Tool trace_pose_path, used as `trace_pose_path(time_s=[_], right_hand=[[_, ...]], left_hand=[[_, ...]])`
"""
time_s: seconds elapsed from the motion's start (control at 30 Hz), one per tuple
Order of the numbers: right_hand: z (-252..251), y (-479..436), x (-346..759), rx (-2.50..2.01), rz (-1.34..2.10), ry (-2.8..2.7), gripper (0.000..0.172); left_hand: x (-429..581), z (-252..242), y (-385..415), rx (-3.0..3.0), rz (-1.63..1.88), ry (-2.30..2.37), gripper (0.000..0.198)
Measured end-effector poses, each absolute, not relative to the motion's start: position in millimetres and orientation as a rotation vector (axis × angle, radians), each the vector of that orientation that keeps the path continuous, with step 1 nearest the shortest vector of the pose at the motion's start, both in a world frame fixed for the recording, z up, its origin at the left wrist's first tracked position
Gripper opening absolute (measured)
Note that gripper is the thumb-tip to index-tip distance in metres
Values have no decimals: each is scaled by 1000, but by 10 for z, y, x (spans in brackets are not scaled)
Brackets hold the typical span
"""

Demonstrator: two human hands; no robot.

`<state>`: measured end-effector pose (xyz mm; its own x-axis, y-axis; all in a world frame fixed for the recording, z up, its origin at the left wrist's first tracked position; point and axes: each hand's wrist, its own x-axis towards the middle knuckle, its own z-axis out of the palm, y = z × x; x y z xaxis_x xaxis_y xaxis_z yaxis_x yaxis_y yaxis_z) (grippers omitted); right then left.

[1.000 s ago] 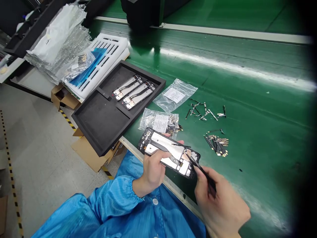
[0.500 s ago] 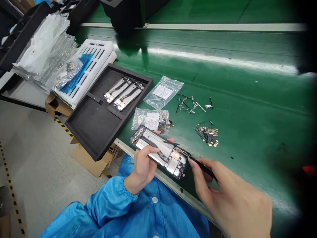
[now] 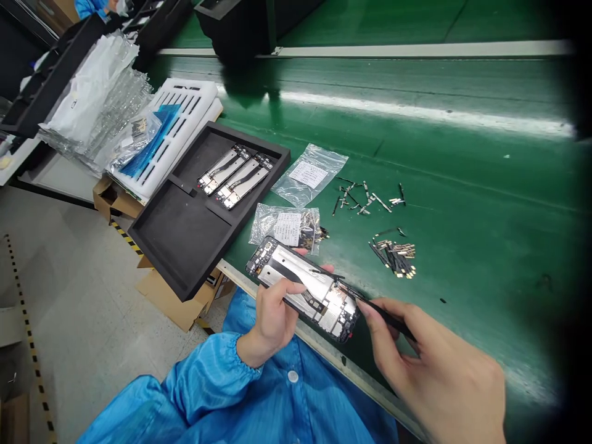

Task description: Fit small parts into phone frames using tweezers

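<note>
My left hand [image 3: 275,314] grips an opened smartphone [image 3: 296,271] by its long edges, thumb on the near side and fingertips showing at the far edge. The phone is tilted above the table's front edge, its silver inner plate and circuit boards facing up. In my right hand [image 3: 430,351] is a pair of black tweezers [image 3: 386,316], pinched between thumb and fingers. Their tips meet the phone's far edge near its right end, beside a thin dark strip; whether they grip it I cannot tell. Just beyond lies a pile of small flex strips [image 3: 393,258].
A black tray [image 3: 180,240] holds two phone assemblies [image 3: 245,179]. Labelled plastic bags [image 3: 309,174] lie beside it, one with small parts inside. More loose strips [image 3: 363,196] are scattered behind. White slotted trays [image 3: 185,111] and stacked clear packaging [image 3: 102,92] stand at left. A person's blue sleeve [image 3: 90,7] shows top left.
The view has shifted slightly, so most things sit a little further right. Both hands keep their holds, and the tweezers stay at the phone's far edge.
</note>
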<state>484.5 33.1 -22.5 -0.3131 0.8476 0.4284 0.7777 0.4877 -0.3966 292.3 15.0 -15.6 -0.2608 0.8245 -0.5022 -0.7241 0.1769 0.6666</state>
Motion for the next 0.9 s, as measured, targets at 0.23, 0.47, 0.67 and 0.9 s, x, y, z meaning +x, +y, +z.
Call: trace_pose_path(time_s=[0.23, 0.47, 0.67, 0.9], right_hand=[[-369, 359, 4900, -1237, -25, -2158, 16], [-473, 400, 4942, -1157, 206, -2108, 11], [-434, 400, 4917, -1293, 501, -1922, 21], [-366, 409, 4794, -1064, 736, -2023, 23]], left_hand=[[2911, -66, 202, 133, 1374, 1107, 58], [2856, -140, 235, 46, 1304, 1059, 69], [2885, -111, 222, 161, 1356, 1100, 60], [2906, -217, 93, 397, 1438, 1135, 50]])
